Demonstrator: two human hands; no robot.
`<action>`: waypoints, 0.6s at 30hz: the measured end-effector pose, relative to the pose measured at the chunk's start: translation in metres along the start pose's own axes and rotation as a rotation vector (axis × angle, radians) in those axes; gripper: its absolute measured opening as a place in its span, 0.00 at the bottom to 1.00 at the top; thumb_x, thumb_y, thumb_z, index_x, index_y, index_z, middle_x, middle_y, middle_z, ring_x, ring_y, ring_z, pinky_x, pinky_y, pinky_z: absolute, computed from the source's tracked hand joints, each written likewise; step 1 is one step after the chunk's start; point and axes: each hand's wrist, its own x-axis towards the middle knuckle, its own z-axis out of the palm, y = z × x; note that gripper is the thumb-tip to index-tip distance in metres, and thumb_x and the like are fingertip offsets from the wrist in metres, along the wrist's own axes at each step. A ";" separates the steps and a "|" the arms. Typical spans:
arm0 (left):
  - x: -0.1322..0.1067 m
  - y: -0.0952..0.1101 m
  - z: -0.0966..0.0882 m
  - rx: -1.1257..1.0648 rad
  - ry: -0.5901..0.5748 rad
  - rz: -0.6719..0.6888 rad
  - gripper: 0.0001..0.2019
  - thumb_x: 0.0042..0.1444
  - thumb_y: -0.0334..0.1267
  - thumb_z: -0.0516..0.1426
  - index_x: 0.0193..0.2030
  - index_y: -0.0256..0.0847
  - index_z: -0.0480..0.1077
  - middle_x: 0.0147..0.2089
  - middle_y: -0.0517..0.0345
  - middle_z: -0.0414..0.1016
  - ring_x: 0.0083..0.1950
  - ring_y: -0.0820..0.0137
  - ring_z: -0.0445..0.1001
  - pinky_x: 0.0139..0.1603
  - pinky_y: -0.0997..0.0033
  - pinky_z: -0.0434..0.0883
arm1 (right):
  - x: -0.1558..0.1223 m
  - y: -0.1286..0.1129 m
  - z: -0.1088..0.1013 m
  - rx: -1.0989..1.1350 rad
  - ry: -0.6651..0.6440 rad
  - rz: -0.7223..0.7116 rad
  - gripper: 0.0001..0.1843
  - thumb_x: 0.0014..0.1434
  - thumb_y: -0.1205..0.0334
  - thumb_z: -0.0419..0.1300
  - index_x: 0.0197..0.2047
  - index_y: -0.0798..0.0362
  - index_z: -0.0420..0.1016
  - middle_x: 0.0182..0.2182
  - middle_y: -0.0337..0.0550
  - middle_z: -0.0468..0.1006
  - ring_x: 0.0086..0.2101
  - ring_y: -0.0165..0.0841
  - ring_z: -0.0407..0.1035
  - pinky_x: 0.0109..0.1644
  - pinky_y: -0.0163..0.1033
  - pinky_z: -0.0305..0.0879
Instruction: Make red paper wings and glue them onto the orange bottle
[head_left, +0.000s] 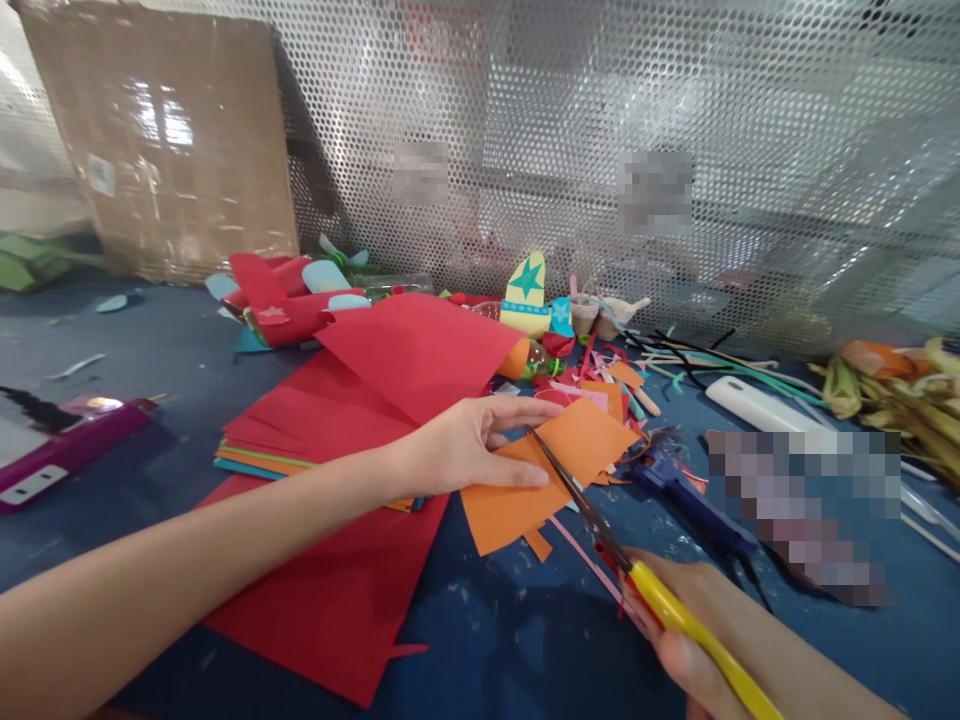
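My left hand point(469, 445) pinches the near edge of an orange paper sheet point(581, 440), thumb on top and fingers stretched out above it. My right hand point(697, 640) is closed round the yellow handles of a pair of scissors point(600, 525). Their dark blades point up and left and lie across the orange sheet's middle, close to my left thumb. The orange sheet rests on a blue table point(510, 640). Under my left wrist lies a stack of red paper point(352, 420) over other coloured sheets.
A red paper plane point(289, 300), a yellow fin with a teal star point(525, 295) and paper scraps lie behind. A blue glue gun point(686, 495) sits right of the orange sheet. A cardboard box point(165, 130) leans on perforated metal mesh. A purple object point(67, 450) lies left.
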 end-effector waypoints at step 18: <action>0.001 -0.003 -0.002 0.075 -0.045 -0.030 0.32 0.45 0.38 0.67 0.59 0.48 0.65 0.65 0.55 0.63 0.68 0.60 0.56 0.58 0.66 0.63 | 0.004 0.020 -0.001 -0.067 -0.036 -0.080 0.33 0.52 0.25 0.42 0.26 0.50 0.55 0.22 0.31 0.50 0.23 0.28 0.42 0.23 0.35 0.42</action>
